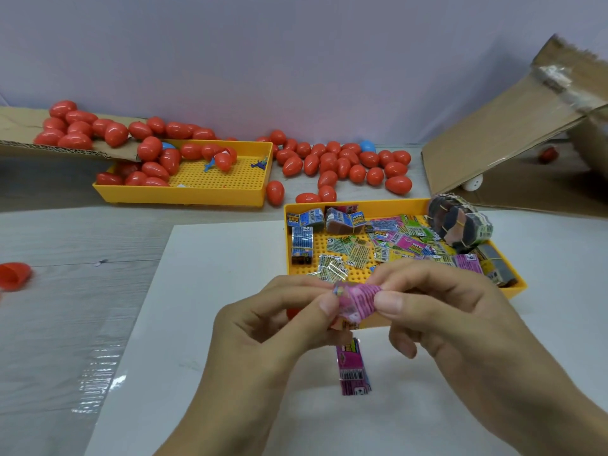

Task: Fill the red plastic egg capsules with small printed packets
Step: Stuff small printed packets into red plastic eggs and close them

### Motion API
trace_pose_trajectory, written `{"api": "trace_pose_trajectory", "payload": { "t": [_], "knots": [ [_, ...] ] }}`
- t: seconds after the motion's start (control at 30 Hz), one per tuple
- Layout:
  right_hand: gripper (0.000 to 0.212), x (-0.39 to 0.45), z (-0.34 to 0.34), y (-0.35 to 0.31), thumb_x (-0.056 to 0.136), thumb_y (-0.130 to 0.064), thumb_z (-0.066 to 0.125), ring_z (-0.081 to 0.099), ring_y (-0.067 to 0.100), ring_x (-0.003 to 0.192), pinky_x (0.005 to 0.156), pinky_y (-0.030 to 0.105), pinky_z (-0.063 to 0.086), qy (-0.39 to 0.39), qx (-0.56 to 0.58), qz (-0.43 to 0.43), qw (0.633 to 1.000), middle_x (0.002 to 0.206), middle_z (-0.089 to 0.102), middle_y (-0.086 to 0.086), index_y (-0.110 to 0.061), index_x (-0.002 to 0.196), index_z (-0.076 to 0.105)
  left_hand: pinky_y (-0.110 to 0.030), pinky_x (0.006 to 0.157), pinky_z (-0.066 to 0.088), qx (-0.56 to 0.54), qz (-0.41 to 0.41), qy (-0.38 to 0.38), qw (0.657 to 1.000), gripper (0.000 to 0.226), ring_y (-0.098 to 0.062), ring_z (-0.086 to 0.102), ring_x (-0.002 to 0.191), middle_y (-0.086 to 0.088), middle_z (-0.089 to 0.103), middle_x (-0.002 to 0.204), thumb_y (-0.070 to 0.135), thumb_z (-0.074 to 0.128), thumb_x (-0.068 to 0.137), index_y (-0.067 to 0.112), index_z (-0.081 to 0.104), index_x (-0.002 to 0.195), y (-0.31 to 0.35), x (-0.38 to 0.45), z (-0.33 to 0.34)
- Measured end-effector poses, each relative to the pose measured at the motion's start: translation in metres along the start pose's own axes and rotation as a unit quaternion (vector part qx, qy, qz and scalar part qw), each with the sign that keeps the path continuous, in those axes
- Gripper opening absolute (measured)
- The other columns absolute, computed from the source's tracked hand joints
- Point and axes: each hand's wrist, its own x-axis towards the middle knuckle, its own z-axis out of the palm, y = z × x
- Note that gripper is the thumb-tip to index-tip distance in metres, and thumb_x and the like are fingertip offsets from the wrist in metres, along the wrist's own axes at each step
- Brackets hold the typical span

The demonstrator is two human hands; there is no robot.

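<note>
**A:** Start with the big things. What is laid out?

**B:** A pale surface [72, 291] with a white sheet [204, 324] on its near half. A cardboard flap [493, 153] leans at far right, and another piece of cardboard [19, 130] at far left carries part of a heap of closed red eggs [79, 126], which spills into the far yellow tray [230, 189]. A second spread of red eggs [345, 162] lies loose on the surface to the right of that tray.

**A:** And the packets?

**B:** The near yellow tray [513, 281], right of centre, holds loose printed packets [378, 245] and banded bundles [460, 225].

**A:** The hands?

**B:** Both are raised over the white sheet, just near of that tray. The left hand [263, 330] and the right hand [454, 317] each pinch one pink packet [355, 301] between thumb and fingertips, so the fingers are clamped on it from both sides; it looks crumpled, as if being folded. A bit of red shows behind the left hand's fingers, perhaps a capsule half, but I cannot tell.

**A:** Anything smaller?

**B:** Another pink packet [353, 366] lies flat on the sheet below the hands, and an open red egg half [14, 274] sits at the left edge.

**A:** How far along, then?

**B:** Hard to judge: closed eggs do not show their contents. With so many packets unused, I would say plenty remains.
</note>
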Motion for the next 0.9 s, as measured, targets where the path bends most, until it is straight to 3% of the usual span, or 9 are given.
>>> {"api": "trace_pose_trajectory", "payload": {
  "t": [0.1,0.2,0.23,0.37,0.5,0.53,0.67,0.8,0.9],
  "knots": [
    [0.023,-0.0005,0.0003,0.0015,0.059,-0.034,0.079,0.054,0.019,0.067,0.055,0.022,0.047,-0.039,0.003,0.055,0.998,0.093,0.069,-0.004,-0.013,0.064,0.072,-0.022,0.061,0.056,0.15,0.105,0.035,0.982,0.009,-0.013,0.066,0.076,0.001,0.068,0.089,0.026,0.083,0.065,0.02,0.08,0.071,-0.0014,-0.003,0.0015],
    [0.06,0.0011,0.0025,0.0037,0.056,-0.062,0.081,0.061,0.006,0.075,0.06,0.021,0.047,-0.032,-0.052,0.07,0.996,0.097,0.068,-0.007,-0.004,0.068,0.072,-0.014,0.063,0.053,0.176,0.163,0.039,0.97,0.008,-0.011,0.068,0.081,0.005,0.065,0.091,0.028,0.073,0.071,0.022,0.078,0.075,-0.0023,-0.0057,0.0043],
    [0.063,0.0015,0.0026,0.0048,0.057,-0.064,0.079,0.061,0.005,0.078,0.061,0.02,0.047,-0.023,-0.063,0.068,0.995,0.097,0.068,-0.008,-0.002,0.069,0.072,-0.014,0.064,0.054,0.185,0.174,0.037,0.966,0.008,-0.012,0.068,0.082,0.005,0.064,0.091,0.027,0.072,0.073,0.024,0.077,0.077,-0.0025,-0.0057,0.005],
    [0.036,0.0012,0.0019,0.0063,0.06,-0.045,0.077,0.054,0.012,0.07,0.056,0.021,0.044,0.003,-0.067,0.042,0.997,0.094,0.068,-0.009,-0.012,0.077,0.08,-0.018,0.064,0.056,0.203,0.175,0.037,0.963,0.01,-0.014,0.068,0.084,0.007,0.064,0.092,0.029,0.07,0.075,0.026,0.078,0.081,-0.0016,-0.0054,0.0054],
    [0.017,0.0005,0.001,0.0018,0.059,-0.038,0.085,0.06,0.008,0.074,0.056,0.021,0.048,0.053,-0.121,-0.016,0.991,0.087,0.068,-0.011,-0.023,0.06,0.077,-0.027,0.073,0.061,0.115,0.107,0.015,0.987,0.019,-0.026,0.07,0.093,0.001,0.068,0.099,0.02,0.074,0.076,0.028,0.081,0.091,-0.0001,-0.0057,0.004],
    [0.016,0.0006,0.0015,0.0007,0.06,-0.036,0.09,0.063,0.009,0.075,0.057,0.023,0.05,0.072,-0.157,-0.039,0.984,0.089,0.067,-0.012,-0.027,0.059,0.076,-0.027,0.075,0.061,0.097,0.097,0.01,0.99,0.025,-0.027,0.072,0.092,-0.001,0.068,0.101,0.013,0.072,0.078,0.028,0.081,0.095,0.0005,-0.0057,0.0038],
    [0.02,-0.0013,0.0049,0.0007,0.066,-0.05,0.079,0.054,0.043,0.071,0.059,0.046,0.053,0.086,-0.205,-0.089,0.971,0.1,0.064,-0.014,-0.031,0.073,0.079,-0.027,0.073,0.061,0.064,0.087,0.015,0.994,0.045,-0.022,0.074,0.089,-0.007,0.072,0.1,0.003,0.067,0.074,0.026,0.075,0.113,0.0019,-0.005,0.0055],
    [0.02,-0.0017,0.0048,0.0035,0.059,-0.043,0.078,0.055,0.046,0.075,0.066,0.056,0.054,0.06,-0.166,-0.077,0.981,0.098,0.064,-0.013,-0.029,0.074,0.08,-0.023,0.072,0.059,0.073,0.096,0.009,0.993,0.037,-0.02,0.073,0.091,-0.008,0.074,0.098,0.002,0.072,0.07,0.02,0.074,0.102,0.0017,-0.0053,0.004],
    [0.017,-0.0023,0.0047,0.0034,0.06,-0.035,0.08,0.064,0.034,0.081,0.067,0.051,0.057,0.032,-0.141,-0.055,0.988,0.096,0.066,-0.009,-0.025,0.074,0.08,-0.021,0.073,0.059,0.086,0.092,-0.005,0.992,0.032,-0.019,0.073,0.093,-0.005,0.075,0.098,0.005,0.075,0.069,0.022,0.076,0.097,0.0012,-0.0056,0.0027]
  ]
}}
